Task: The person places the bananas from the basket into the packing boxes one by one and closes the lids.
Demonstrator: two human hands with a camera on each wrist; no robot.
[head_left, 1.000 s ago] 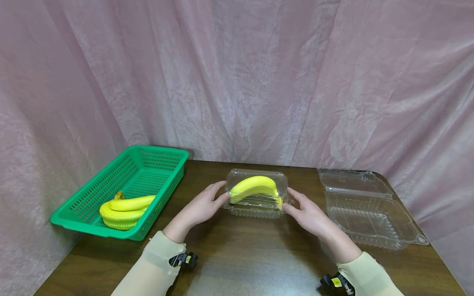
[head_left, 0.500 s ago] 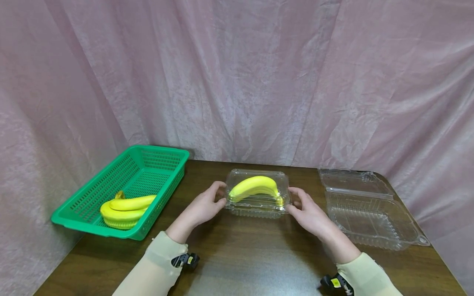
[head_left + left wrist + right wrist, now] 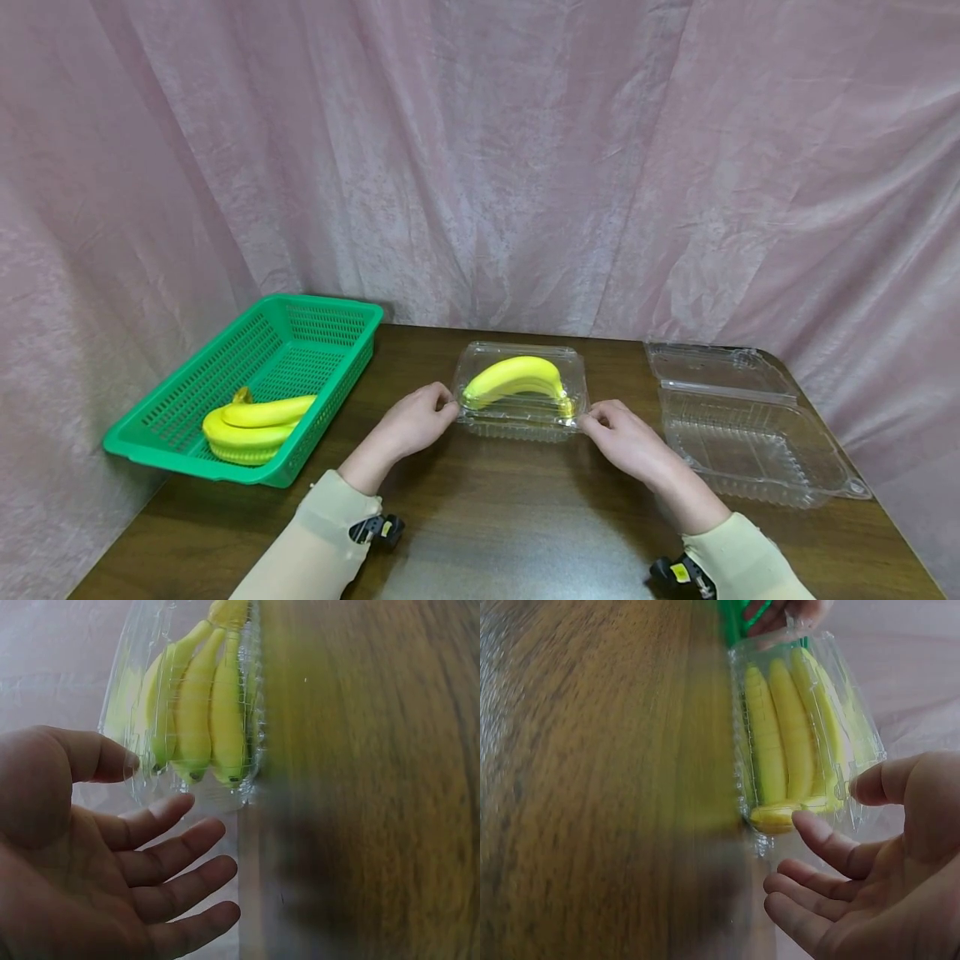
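Note:
A clear plastic clamshell container [image 3: 517, 348] stands on the table with its lid down. Inside lies a bunch of yellow bananas [image 3: 517, 379], their tips toward my left hand and the stem end toward my right. At the container's front left corner, my left hand [image 3: 417, 421] pinches the rim between thumb and index finger; the other fingers spread below in the left wrist view. My right hand [image 3: 624, 433] pinches the front right corner likewise, thumb on the lid edge and index finger [image 3: 825, 836] lower. How far the rims are pressed together is too small to tell.
To the left stands a green plastic basket [image 3: 352, 375] with another bunch of bananas [image 3: 251, 427] in it. On the right, a second clear clamshell container [image 3: 757, 442] lies with its lid raised back. A pink curtain [image 3: 480, 167] hangs behind the brown wooden table [image 3: 495, 517].
Fingers of both hands have drawn in from the container's sides to its front corners, curling more. The container and the bananas have hardly moved.

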